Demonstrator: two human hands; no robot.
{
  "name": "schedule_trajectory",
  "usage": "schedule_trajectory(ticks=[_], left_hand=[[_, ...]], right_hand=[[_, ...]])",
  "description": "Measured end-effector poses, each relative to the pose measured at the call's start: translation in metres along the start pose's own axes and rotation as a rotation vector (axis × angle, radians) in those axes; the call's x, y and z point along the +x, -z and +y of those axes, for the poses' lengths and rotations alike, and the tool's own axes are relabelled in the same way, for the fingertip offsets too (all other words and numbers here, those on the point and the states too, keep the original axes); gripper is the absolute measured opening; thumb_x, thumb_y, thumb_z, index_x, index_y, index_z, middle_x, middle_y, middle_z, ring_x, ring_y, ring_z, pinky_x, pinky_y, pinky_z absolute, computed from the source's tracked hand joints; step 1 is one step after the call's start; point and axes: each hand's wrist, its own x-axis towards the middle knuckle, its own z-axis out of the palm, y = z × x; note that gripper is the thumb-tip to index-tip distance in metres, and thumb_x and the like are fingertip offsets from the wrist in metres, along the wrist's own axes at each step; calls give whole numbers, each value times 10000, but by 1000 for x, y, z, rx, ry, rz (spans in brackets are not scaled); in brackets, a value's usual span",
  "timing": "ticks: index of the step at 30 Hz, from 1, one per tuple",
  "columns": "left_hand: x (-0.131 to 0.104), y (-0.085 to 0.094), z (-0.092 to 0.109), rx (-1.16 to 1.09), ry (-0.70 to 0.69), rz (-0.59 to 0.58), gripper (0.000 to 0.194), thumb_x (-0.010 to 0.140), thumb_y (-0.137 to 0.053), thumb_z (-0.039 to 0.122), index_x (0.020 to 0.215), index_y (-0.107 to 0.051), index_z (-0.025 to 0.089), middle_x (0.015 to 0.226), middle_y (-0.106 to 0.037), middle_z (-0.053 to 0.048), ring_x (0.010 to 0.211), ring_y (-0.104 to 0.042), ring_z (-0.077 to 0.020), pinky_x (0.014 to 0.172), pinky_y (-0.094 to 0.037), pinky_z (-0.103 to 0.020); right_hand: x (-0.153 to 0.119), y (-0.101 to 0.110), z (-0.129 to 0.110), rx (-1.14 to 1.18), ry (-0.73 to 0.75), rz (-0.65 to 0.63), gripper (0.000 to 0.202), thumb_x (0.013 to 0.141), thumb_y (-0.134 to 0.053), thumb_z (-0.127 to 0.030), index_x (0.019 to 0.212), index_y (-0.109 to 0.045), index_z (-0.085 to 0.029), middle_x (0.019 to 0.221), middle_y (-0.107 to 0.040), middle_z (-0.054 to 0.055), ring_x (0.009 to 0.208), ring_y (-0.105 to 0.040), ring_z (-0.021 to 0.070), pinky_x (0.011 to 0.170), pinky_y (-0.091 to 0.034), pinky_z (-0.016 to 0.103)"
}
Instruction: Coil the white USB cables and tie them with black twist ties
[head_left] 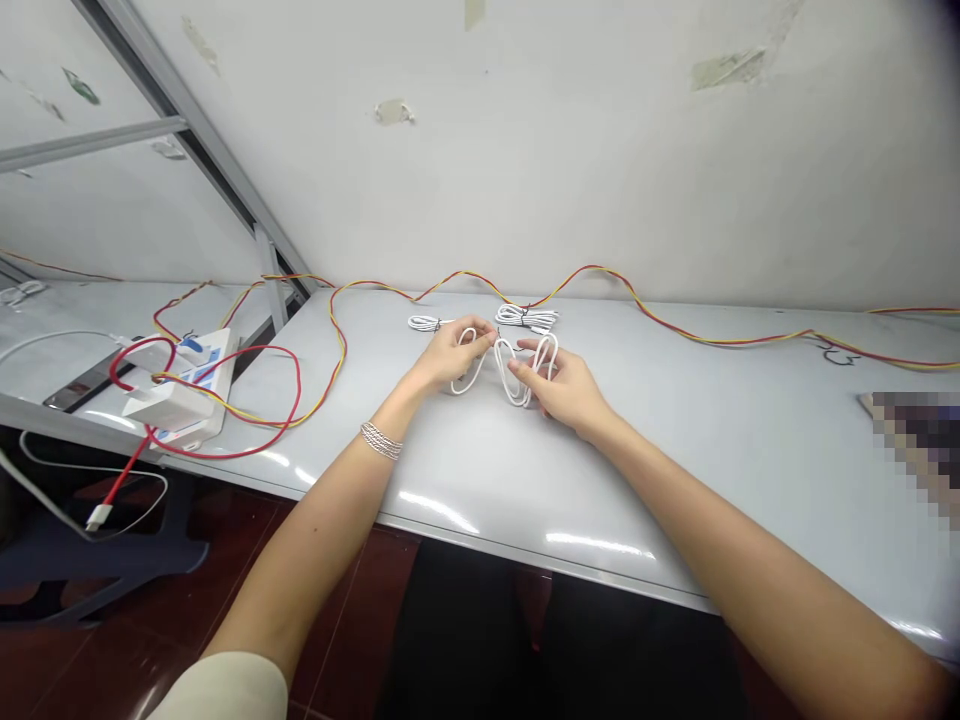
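A white cable (513, 380) hangs in loose loops between my two hands, just above the grey table. My left hand (459, 352) pinches one part of it, with a loop dangling below the fingers. On the other side, my right hand (561, 385) has its thumb and fingers closed round the looped strands. A thin dark tie shows between the hands; which fingers touch it I cannot make out. Just behind lie two tied white cable bundles, one smaller bundle (426, 323) by my left hand and a larger bundle (527, 318) further right.
Twisted red and yellow wires (457, 274) run along the back of the table (720, 420) by the wall. At left, a white power strip (214, 385) holds a plug adapter (171, 412) among looping wires. Several dark ties (836, 352) lie back right, and a blurred-out object (919, 435) sits at the right edge.
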Motion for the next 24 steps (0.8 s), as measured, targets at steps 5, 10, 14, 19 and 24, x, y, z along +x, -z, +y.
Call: schedule_trajectory(ticks=[5, 10, 14, 19, 24], left_hand=[[-1, 0, 0, -148, 44, -96, 460, 836, -674, 622, 955, -577, 188, 844, -705, -44, 578, -457, -94, 487, -303, -234], [-5, 6, 1, -58, 2, -204, 512, 734, -850, 408, 1134, -636, 169, 849, -671, -21, 705, -550, -112, 625, -413, -242], [-3, 9, -6, -58, -11, -353, 591, 654, -894, 273, 1182, -656, 153, 943, -688, -52, 823, -629, -159, 747, -498, -294], [-1, 7, -10, -26, -30, -287, 502, 668, -862, 234, 1141, -707, 167, 857, -650, -11, 751, -579, -132, 708, -475, -279], [0, 4, -5, 39, -104, -182, 437, 654, -867, 281, 1053, -746, 151, 722, -584, 23, 677, -516, -119, 665, -430, -266]], right_hand=[[1, 4, -3, 183, -42, -60, 579, 809, -729, -474, 1268, -652, -129, 674, -576, -16, 535, -534, 128, 519, -424, 272], [3, 7, 1, 230, -28, -126, 557, 774, -762, -436, 1254, -658, -173, 815, -600, 5, 619, -579, 132, 512, -418, 258], [5, 3, 6, 260, 20, -65, 517, 750, -771, -455, 1174, -684, -172, 826, -591, 2, 636, -563, 126, 545, -439, 269], [6, -3, 8, 307, 73, 45, 550, 718, -784, -449, 1167, -656, -159, 788, -614, 2, 601, -540, 129, 592, -503, 312], [5, -5, 9, 243, 153, -3, 426, 810, -676, -456, 1128, -635, -176, 771, -626, 8, 586, -552, 141, 567, -475, 294]])
